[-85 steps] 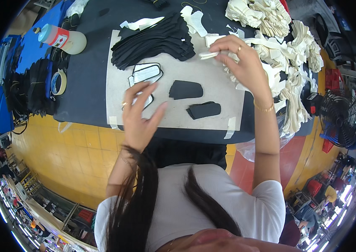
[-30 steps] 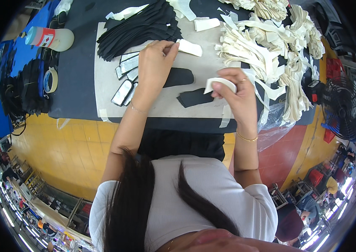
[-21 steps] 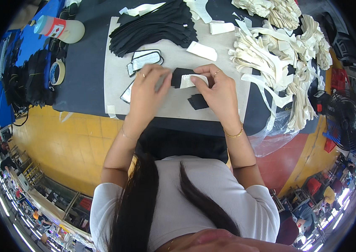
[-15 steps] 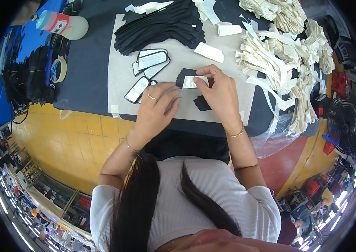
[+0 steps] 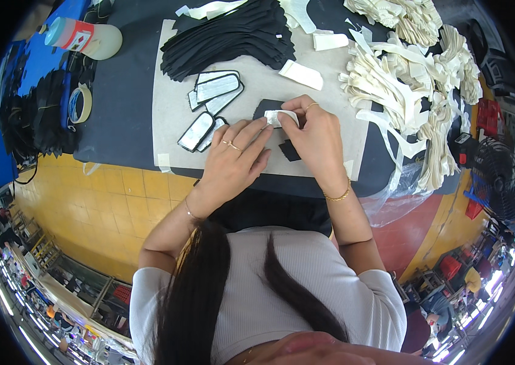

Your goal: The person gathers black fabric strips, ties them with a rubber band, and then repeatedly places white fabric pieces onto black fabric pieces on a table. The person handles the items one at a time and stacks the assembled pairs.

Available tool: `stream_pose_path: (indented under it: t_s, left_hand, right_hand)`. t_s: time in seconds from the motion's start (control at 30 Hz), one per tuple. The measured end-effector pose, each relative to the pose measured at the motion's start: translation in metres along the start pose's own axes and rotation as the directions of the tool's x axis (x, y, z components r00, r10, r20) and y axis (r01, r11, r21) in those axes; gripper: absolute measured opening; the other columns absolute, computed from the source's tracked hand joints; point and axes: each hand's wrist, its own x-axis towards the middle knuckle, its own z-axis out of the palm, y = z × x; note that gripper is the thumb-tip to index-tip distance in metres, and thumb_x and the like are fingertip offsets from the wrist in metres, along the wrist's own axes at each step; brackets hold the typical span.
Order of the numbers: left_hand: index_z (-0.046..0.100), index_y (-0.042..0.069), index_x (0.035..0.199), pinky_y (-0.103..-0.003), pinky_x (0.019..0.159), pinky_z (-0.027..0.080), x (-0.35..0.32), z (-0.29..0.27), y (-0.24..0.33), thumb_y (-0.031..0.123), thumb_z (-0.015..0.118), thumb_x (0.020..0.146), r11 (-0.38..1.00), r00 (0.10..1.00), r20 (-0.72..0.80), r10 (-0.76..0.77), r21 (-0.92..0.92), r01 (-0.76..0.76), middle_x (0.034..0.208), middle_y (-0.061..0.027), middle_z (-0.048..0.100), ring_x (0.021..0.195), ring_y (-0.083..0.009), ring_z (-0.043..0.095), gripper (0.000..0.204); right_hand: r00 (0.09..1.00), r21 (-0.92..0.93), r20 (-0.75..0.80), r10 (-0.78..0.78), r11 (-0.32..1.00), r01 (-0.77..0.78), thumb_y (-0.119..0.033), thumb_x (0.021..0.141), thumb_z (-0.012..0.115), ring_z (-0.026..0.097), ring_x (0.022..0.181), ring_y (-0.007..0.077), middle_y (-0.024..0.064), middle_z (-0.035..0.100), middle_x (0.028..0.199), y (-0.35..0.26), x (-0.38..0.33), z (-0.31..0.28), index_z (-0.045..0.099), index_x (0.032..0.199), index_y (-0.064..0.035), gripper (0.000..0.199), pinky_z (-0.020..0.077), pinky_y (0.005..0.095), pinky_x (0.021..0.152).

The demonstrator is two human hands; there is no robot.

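Observation:
A small white patch (image 5: 274, 116) lies over a black fabric piece (image 5: 262, 108) with a jagged edge, in front of me on the sheet. Thumb and fingers of my right hand (image 5: 317, 139) pinch the patch at its right end. My left hand (image 5: 228, 159) is open, its fingers stretched out and their tips at the patch's left end. Beneath my right hand another black piece (image 5: 289, 151) shows in part. To the left lie several silvery-white rounded pieces with black borders (image 5: 197, 131), some overlapping and one partly hidden by my left hand.
Black fabric strips (image 5: 227, 39) lie fanned at the back of the pale sheet (image 5: 169, 143). Cream fabric bundles (image 5: 385, 91) cover the right side, near two loose white pieces (image 5: 301, 75). A bottle (image 5: 87, 38) and tape roll (image 5: 81, 103) are left; a fan (image 5: 499, 179) stands right.
My left hand has moved right and up, bringing its fingertips onto the white patch. My right hand keeps its pinch, and the patch now looks slightly bent.

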Motion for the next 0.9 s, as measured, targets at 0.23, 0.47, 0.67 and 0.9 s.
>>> stream_pose_path:
  t_s: [0.23, 0.47, 0.67, 0.9]
  left_hand:
    - [0.062, 0.005, 0.124, -0.041, 0.092, 0.04, 0.008, -0.001, 0.002, 0.018, 0.073, 0.08, 0.991, 0.995, 0.1, 0.004, 0.136, -0.017, 0.131, -0.0049, 0.054, 0.114, -0.0233, 0.053, 0.048]
    - [0.063, 0.006, 0.124, -0.042, 0.095, 0.038, 0.011, -0.002, 0.004, 0.016, 0.075, 0.08, 0.985, 0.992, 0.125, -0.008, 0.171, -0.014, 0.13, -0.003, 0.057, 0.112, -0.0231, 0.054, 0.047]
    - [0.065, 0.007, 0.118, -0.039, 0.093, 0.04, 0.024, -0.006, -0.002, 0.016, 0.077, 0.079, 0.997, 0.992, 0.127, -0.01, 0.071, 0.001, 0.119, -0.0047, 0.061, 0.106, -0.0241, 0.058, 0.042]
    - [0.068, 0.005, 0.113, -0.039, 0.089, 0.041, 0.042, -0.008, -0.004, 0.017, 0.081, 0.077, 0.987, 0.985, 0.09, -0.147, -0.045, 0.151, 0.108, -0.008, 0.06, 0.103, -0.0263, 0.058, 0.04]
  right_hand:
    - [0.989, -0.086, -0.078, -0.124, 0.989, 0.118, -0.013, 0.084, 0.072, 0.062, 0.067, 0.0256, 0.009, 0.063, 0.071, 0.008, -0.003, 0.007, 0.065, 0.092, -0.004, 0.014, 0.0468, 0.0381, 0.068]
    - [0.986, -0.243, -0.132, -0.098, 0.968, 0.064, -0.013, 0.081, 0.075, 0.058, 0.08, 0.0238, 0.0049, 0.061, 0.078, 0.024, -0.008, -0.005, 0.063, 0.092, -0.0087, 0.017, 0.0349, 0.04, 0.078]
    - [0.969, -0.199, -0.24, -0.066, 0.98, 0.018, -0.018, 0.085, 0.075, 0.055, 0.077, 0.0198, 0.0046, 0.054, 0.08, 0.036, -0.006, -0.031, 0.065, 0.099, -0.0051, 0.022, 0.0407, 0.0337, 0.068]
    - [0.967, -0.114, -0.175, -0.186, 0.979, 0.167, -0.015, 0.081, 0.079, 0.058, 0.079, 0.0215, 0.0087, 0.058, 0.091, 0.027, -0.009, -0.02, 0.066, 0.093, -0.0029, 0.021, 0.0455, 0.0331, 0.066]
